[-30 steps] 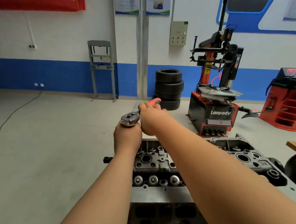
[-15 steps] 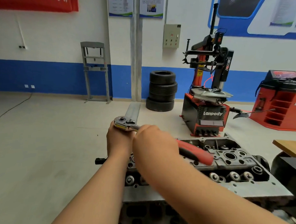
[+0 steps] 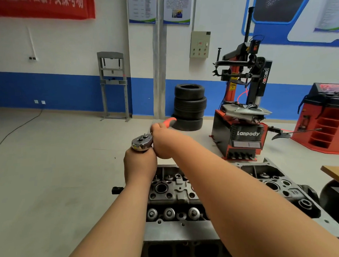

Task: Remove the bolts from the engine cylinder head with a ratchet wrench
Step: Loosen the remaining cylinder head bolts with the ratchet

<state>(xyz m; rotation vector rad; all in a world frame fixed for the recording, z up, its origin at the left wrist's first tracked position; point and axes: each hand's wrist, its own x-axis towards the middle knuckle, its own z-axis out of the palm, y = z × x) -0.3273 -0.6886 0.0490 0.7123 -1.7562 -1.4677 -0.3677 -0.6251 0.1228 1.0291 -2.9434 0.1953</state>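
The grey engine cylinder head (image 3: 174,192) lies in front of me, its valve springs and bolt holes showing. A ratchet wrench stands over its far left end, with the chrome head (image 3: 142,141) on top. My left hand (image 3: 139,165) is curled round the shaft just below that head; what it grips is hidden by the fingers. My right hand (image 3: 162,140) grips the red handle (image 3: 170,121), which points away from me toward the tyres. The bolt under the wrench is hidden.
A stack of tyres (image 3: 189,107) and a red-black Lanpody tyre changer (image 3: 242,119) stand behind. A red machine (image 3: 326,118) is at the right, a grey press frame (image 3: 113,86) by the wall, a wooden table corner (image 3: 334,172) at right.
My right hand swung the red handle from the right, over the cylinder head, back to pointing away from me. The left hand stayed under the ratchet head.
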